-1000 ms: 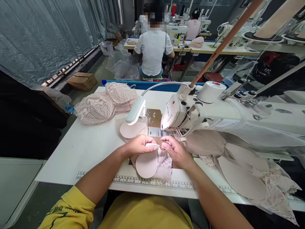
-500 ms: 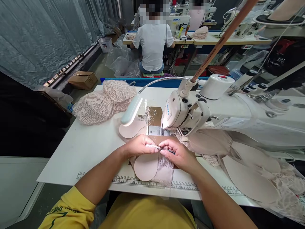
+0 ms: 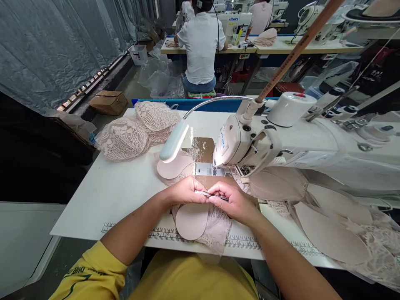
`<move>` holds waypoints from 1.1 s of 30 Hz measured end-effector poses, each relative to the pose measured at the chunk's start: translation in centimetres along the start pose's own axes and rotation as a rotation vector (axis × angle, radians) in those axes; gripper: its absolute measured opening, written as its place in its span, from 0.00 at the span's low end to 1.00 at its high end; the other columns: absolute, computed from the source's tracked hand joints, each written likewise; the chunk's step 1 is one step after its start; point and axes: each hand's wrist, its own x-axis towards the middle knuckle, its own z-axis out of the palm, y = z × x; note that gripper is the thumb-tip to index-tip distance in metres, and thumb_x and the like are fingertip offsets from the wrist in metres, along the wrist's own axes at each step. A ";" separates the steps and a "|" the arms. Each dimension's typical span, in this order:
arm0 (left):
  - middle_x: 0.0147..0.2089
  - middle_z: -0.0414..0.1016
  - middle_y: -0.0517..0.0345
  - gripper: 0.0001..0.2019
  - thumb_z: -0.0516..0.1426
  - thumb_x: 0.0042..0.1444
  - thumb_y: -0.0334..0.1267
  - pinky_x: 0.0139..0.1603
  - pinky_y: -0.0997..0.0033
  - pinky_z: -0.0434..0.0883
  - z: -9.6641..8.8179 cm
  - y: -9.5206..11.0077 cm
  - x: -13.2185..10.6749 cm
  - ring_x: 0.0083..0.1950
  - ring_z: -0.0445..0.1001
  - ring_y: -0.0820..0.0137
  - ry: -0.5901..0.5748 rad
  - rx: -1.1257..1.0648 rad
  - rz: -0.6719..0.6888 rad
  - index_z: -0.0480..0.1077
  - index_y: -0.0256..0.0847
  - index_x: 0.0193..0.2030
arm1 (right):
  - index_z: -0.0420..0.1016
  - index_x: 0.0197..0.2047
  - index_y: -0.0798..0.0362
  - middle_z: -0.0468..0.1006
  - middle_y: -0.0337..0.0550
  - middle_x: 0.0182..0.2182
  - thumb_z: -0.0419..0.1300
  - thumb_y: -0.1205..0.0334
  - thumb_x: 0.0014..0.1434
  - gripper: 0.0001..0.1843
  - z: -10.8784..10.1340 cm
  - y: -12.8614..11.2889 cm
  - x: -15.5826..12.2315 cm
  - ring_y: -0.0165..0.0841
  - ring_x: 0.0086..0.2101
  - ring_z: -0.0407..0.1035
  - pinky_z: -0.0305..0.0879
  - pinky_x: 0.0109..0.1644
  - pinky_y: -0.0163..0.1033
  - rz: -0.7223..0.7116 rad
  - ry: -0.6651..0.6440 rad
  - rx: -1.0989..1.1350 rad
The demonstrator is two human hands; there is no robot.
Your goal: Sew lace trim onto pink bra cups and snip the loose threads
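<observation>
Close together in front of the sewing machine, my two hands are both closed. My left hand [image 3: 189,191] pinches the edge of a pale pink lace bra piece [image 3: 215,227]. Its smooth round cup [image 3: 191,221] hangs below my fingers onto the table. In my right hand [image 3: 233,200] is a thin, dark metal tool [image 3: 222,197], mostly hidden by the fingers; whether it is snips or tweezers I cannot make out. My right fingertips touch the pinched edge beside my left thumb. Another cup [image 3: 173,166] of pale fabric lies flat just beyond my left hand.
The white sewing machine [image 3: 231,139] stands ahead to the right, with a lamp [image 3: 173,141] at its left. Finished-looking lace bras [image 3: 137,129] are stacked at the back left; more cups [image 3: 331,233] pile up at the right. A ruler strip [image 3: 243,241] runs along the front edge. A co-worker [image 3: 201,50] sits beyond.
The view has shifted slightly. My hands stay nearly in place, with small finger movements at the edge. The lower lace has slid a little toward me, past the table's front edge.
</observation>
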 end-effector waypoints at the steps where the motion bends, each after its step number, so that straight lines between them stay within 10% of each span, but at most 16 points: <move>1: 0.21 0.45 0.66 0.24 0.64 0.50 0.48 0.24 0.72 0.41 0.0 -0.1 0.1 0.24 0.44 0.79 0.001 0.017 0.003 0.56 0.37 0.17 | 0.74 0.37 0.50 0.76 0.40 0.32 0.57 0.57 0.60 0.08 0.1 -0.1 0.1 0.33 0.34 0.70 0.64 0.36 0.37 0.006 0.004 -0.014; 10: 0.29 0.64 0.61 0.12 0.61 0.52 0.43 0.29 0.76 0.58 -0.6 -0.2 0.0 0.30 0.61 0.75 -0.049 0.162 0.053 0.71 0.35 0.33 | 0.70 0.51 0.50 0.76 0.41 0.35 0.61 0.54 0.55 0.20 1.0 0.5 0.7 0.35 0.36 0.71 0.68 0.38 0.39 0.096 0.022 0.134; 14: 0.34 0.68 0.61 0.17 0.62 0.47 0.35 0.31 0.77 0.62 -3.0 0.3 -1.4 0.34 0.65 0.73 -0.110 0.280 -0.029 0.70 0.38 0.45 | 0.76 0.35 0.52 0.76 0.40 0.30 0.57 0.56 0.58 0.10 0.0 0.8 0.4 0.33 0.31 0.68 0.64 0.34 0.37 0.141 -0.027 0.002; 28: 0.40 0.72 0.56 0.23 0.56 0.50 0.30 0.38 0.73 0.66 -2.2 0.0 -1.5 0.38 0.69 0.70 0.088 0.387 0.129 0.67 0.39 0.55 | 0.74 0.37 0.52 0.76 0.41 0.32 0.58 0.56 0.57 0.09 1.2 0.5 1.1 0.35 0.34 0.69 0.65 0.39 0.39 0.070 0.023 -0.061; 33: 0.45 0.72 0.53 0.18 0.60 0.53 0.39 0.43 0.72 0.67 -2.1 1.4 -3.5 0.43 0.70 0.68 0.325 0.394 0.126 0.69 0.39 0.51 | 0.72 0.32 0.53 0.73 0.39 0.29 0.56 0.56 0.59 0.10 0.8 0.6 0.7 0.33 0.32 0.67 0.63 0.35 0.37 0.045 0.021 0.000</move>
